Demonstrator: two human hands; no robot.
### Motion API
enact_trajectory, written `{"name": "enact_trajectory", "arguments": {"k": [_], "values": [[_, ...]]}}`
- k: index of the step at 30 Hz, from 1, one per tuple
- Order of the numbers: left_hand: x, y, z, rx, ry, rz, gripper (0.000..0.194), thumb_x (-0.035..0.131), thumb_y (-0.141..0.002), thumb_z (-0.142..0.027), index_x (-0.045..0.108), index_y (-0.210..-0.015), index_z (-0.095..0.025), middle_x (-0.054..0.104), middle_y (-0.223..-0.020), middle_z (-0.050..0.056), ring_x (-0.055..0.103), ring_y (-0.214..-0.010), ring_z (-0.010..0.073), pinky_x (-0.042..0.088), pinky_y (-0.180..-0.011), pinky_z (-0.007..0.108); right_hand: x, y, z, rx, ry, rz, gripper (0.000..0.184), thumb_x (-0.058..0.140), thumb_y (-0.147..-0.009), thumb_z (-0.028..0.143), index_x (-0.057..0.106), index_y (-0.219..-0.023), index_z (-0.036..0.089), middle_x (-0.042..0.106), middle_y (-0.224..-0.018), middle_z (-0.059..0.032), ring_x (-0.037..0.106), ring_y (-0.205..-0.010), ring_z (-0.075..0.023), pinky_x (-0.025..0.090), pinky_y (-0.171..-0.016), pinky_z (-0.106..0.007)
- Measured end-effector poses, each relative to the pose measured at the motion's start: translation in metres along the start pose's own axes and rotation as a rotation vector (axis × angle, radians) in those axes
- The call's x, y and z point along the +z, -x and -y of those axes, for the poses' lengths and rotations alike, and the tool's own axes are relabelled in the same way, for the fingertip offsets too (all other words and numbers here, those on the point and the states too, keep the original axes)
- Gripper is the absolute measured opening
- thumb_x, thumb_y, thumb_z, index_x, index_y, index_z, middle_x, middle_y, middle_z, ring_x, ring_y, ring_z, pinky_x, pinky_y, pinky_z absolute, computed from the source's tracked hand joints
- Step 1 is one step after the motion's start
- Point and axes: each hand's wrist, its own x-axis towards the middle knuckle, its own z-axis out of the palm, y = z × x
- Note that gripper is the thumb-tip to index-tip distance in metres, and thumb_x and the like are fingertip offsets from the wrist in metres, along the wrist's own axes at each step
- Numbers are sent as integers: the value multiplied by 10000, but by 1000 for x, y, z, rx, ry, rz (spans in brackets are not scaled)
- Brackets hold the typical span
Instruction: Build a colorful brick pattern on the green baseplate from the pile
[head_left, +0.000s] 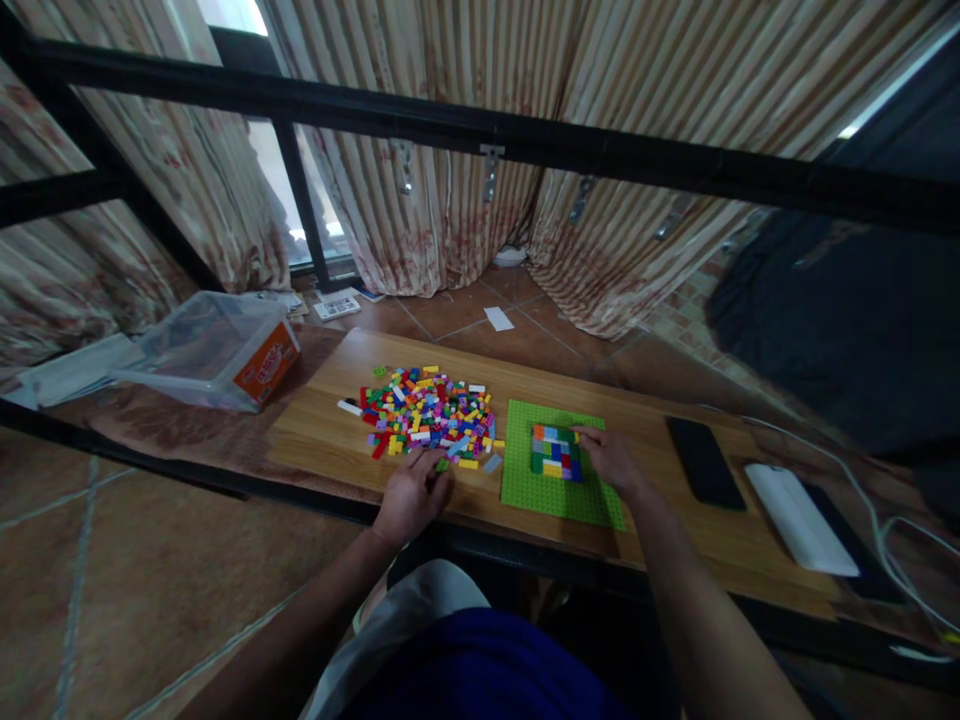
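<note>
A green baseplate (525,480) lies on the low wooden table (322,430), with a small patch of coloured bricks (555,450) built on it. Left of it spreads a pile of loose coloured bricks (427,410). My left hand (411,495) rests at the pile's near edge, fingers curled around a small green brick (442,464). My right hand (609,458) lies on the baseplate just right of the built patch, fingers pressed down at its upper right corner; I cannot make out whether anything is in them.
A clear plastic tub (214,348) with an orange label sits on the floor at left. A black phone (703,460) and a white power bank (799,518) with cables lie on the table's right end. Curtains hang behind a black rail.
</note>
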Motion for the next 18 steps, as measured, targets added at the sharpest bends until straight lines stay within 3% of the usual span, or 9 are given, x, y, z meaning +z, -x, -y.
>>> {"name": "enact_trajectory", "arguments": {"k": [9,18], "values": [[0,0,-1,-18,7,17,233,541,-867,-233,584,-1089,-174,621,-958,67,590,-753,150,518,-747,290,-6,-3,1,73,-146,67,338,505,-762,285,754,-970,189,725,-795,-58,637,-741,-208,487,-725,-347],[-1,-1,-1,-11,-10,28,226,537,-873,-243,582,-1087,-183,630,-979,69,600,-792,164,520,-765,303,-13,-5,11,213,-263,126,327,546,-700,236,751,-947,173,578,-509,19,464,-471,-119,366,-482,-240]]}}
